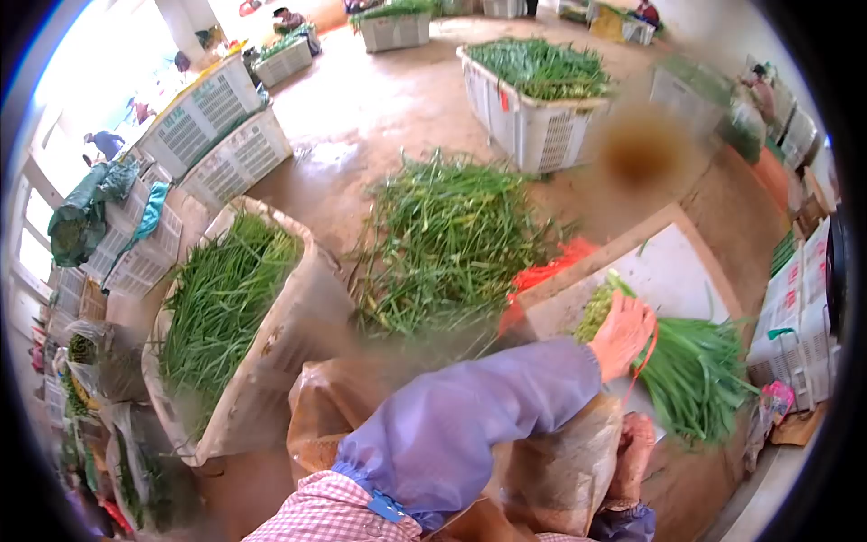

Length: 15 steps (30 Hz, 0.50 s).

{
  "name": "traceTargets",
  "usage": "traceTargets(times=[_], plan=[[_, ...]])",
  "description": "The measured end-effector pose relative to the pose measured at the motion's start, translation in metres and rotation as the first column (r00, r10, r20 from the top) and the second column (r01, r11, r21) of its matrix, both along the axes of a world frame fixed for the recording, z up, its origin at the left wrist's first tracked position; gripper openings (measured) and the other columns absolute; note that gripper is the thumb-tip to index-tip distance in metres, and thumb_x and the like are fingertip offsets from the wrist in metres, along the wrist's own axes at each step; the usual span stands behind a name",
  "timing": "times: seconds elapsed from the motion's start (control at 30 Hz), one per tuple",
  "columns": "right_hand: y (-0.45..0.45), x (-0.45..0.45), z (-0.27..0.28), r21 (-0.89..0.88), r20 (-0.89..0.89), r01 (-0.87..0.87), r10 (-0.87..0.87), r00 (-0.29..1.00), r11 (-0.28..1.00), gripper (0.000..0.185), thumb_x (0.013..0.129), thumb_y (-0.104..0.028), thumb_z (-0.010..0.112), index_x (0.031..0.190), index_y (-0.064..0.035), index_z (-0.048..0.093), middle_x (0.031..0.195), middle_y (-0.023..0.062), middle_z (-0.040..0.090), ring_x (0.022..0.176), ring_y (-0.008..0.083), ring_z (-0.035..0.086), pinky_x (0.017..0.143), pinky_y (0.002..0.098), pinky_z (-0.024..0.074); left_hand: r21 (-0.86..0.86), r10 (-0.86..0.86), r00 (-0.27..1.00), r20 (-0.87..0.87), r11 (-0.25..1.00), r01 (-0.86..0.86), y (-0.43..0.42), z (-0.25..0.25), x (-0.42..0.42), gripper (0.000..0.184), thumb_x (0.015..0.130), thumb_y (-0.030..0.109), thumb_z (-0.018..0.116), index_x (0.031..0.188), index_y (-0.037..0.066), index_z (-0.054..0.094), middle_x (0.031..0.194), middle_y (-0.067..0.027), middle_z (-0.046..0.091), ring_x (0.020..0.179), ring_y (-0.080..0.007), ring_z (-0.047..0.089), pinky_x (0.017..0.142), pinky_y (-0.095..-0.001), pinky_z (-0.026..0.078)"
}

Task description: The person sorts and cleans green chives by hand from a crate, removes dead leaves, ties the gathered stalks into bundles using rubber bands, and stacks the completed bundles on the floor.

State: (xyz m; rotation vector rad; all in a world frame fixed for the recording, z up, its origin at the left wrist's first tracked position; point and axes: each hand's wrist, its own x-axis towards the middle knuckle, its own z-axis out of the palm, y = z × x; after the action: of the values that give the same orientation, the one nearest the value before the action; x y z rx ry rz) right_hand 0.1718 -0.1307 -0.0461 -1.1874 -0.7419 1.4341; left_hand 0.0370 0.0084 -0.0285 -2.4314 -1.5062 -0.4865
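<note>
A bundle of garlic chives (695, 370) lies on a pale board (673, 257), its light cut ends to the left and its green leaves fanning right. My left hand (623, 332) reaches across from a purple oversleeve and grips the bundle near the cut ends, fingers curved over the top. A thin red tie (647, 354) runs down beside this hand toward my right hand (636, 447). That right hand is lower, in front of the board's near edge, with its fingers folded in. The tie seems to end at its fingertips, but the grip is partly hidden.
A heap of loose greens (442, 239) lies on the floor ahead, beside red ties (555, 268). A lined crate of greens (316, 280) stands left. Another full crate (533, 135) is farther ahead. Stacked white crates (203, 117) line the left, and more (799, 316) stand right.
</note>
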Motion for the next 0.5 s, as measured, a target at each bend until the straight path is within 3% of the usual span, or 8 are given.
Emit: traceTargets(times=[0.07, 0.1, 0.17, 0.2, 0.3, 0.37, 0.43, 0.5], plan=[[0.011, 0.005, -0.008, 0.066, -0.031, -0.024, 0.027, 0.999, 0.998, 0.034, 0.096, -0.029, 0.046, 0.068, -0.0103, 0.042, 0.065, 0.0006, 0.047, 0.056, 0.0083, 0.040, 0.049, 0.0222, 0.0311, -0.173, -0.039, 0.999, 0.003, 0.984, 0.039, -0.004, 0.001, -0.002, 0.094, 0.052, 0.042, 0.076, 0.128, -0.003, 0.042, 0.107, -0.0202, 0.054, 0.104, -0.0313, 0.051, 0.101, -0.0542, 0.026], [0.017, -0.005, -0.004, 0.086, -0.049, -0.030, 0.035, 0.998, 0.996, 0.036, 0.097, -0.030, 0.045, 0.068, -0.0095, 0.042, 0.066, 0.0021, 0.049, 0.058, 0.0101, 0.043, 0.051, 0.0231, 0.0344, -0.139, -0.031, 0.999, -0.013, 0.990, 0.029, -0.001, 0.003, -0.007, 0.094, 0.052, 0.042, 0.076, 0.128, -0.003, 0.042, 0.107, -0.0202, 0.054, 0.104, -0.0313, 0.051, 0.101, -0.0542, 0.026], [0.018, -0.012, 0.021, 0.209, -0.029, 0.000, 0.006, 1.000, 0.978, 0.037, 0.097, -0.032, 0.045, 0.069, -0.0087, 0.041, 0.067, 0.0041, 0.051, 0.060, 0.0130, 0.047, 0.053, 0.0252, 0.0375, -0.004, -0.116, 0.983, -0.145, 0.993, 0.117, -0.008, 0.004, -0.004, 0.090, 0.066, 0.038, 0.070, 0.138, -0.001, 0.032, 0.130, -0.0250, 0.044, 0.123, -0.0349, 0.042, 0.107, -0.0594, 0.016], [0.017, -0.016, 0.029, 0.304, -0.027, 0.043, -0.037, 0.999, 0.952, 0.038, 0.097, -0.034, 0.044, 0.070, -0.0078, 0.040, 0.068, 0.0061, 0.053, 0.062, 0.0158, 0.050, 0.055, 0.0272, 0.0406, 0.136, -0.080, 0.973, -0.215, 0.985, 0.111, 0.004, -0.026, 0.014, 0.076, 0.078, 0.028, 0.059, 0.142, 0.001, 0.027, 0.144, -0.0255, 0.029, 0.134, -0.0360, 0.029, 0.109, -0.0609, 0.008], [0.031, -0.002, 0.044, 0.350, 0.025, 0.000, -0.009, 1.000, 0.937, 0.038, 0.098, -0.034, 0.041, 0.071, -0.0079, 0.039, 0.065, 0.0091, 0.052, 0.060, 0.0183, 0.050, 0.057, 0.0298, 0.0433, 0.010, -0.265, 0.939, -0.219, 0.962, 0.273, 0.004, -0.028, 0.036, 0.066, 0.083, 0.017, 0.051, 0.142, 0.002, 0.025, 0.145, -0.0256, 0.027, 0.135, -0.0373, 0.027, 0.109, -0.0605, 0.009], [0.050, 0.006, 0.048, 0.327, -0.032, 0.085, -0.079, 0.996, 0.941, 0.036, 0.096, -0.035, 0.045, 0.070, -0.0118, 0.037, 0.060, 0.0007, 0.042, 0.053, 0.0116, 0.042, 0.048, 0.0255, 0.0352, -0.064, -0.253, 0.966, 0.058, 0.965, 0.256, 0.011, -0.047, 0.052, 0.077, 0.078, 0.026, 0.060, 0.142, 0.002, 0.025, 0.144, -0.0274, 0.027, 0.134, -0.0391, 0.027, 0.109, -0.0587, 0.011], [0.062, 0.005, 0.066, 0.248, -0.042, 0.172, -0.167, 0.985, 0.953, 0.036, 0.096, -0.035, 0.047, 0.069, -0.0133, 0.036, 0.057, -0.0022, 0.037, 0.049, 0.0077, 0.037, 0.043, 0.0220, 0.0289, -0.140, -0.251, 0.967, 0.034, 0.957, 0.253, -0.001, -0.010, 0.027, 0.090, 0.069, 0.034, 0.068, 0.141, 0.000, 0.027, 0.138, -0.0285, 0.035, 0.129, -0.0391, 0.034, 0.108, -0.0561, 0.018], [0.060, 0.007, 0.076, 0.193, -0.090, 0.077, -0.061, 0.994, 0.978, 0.035, 0.097, -0.034, 0.046, 0.070, -0.0133, 0.037, 0.058, -0.0029, 0.038, 0.048, 0.0066, 0.035, 0.042, 0.0209, 0.0269, -0.165, -0.221, 0.974, 0.052, 0.960, 0.227, 0.004, -0.010, 0.023, 0.098, 0.060, 0.037, 0.074, 0.138, -0.003, 0.030, 0.125, -0.0254, 0.046, 0.118, -0.0342, 0.044, 0.104, -0.0534, 0.024]])
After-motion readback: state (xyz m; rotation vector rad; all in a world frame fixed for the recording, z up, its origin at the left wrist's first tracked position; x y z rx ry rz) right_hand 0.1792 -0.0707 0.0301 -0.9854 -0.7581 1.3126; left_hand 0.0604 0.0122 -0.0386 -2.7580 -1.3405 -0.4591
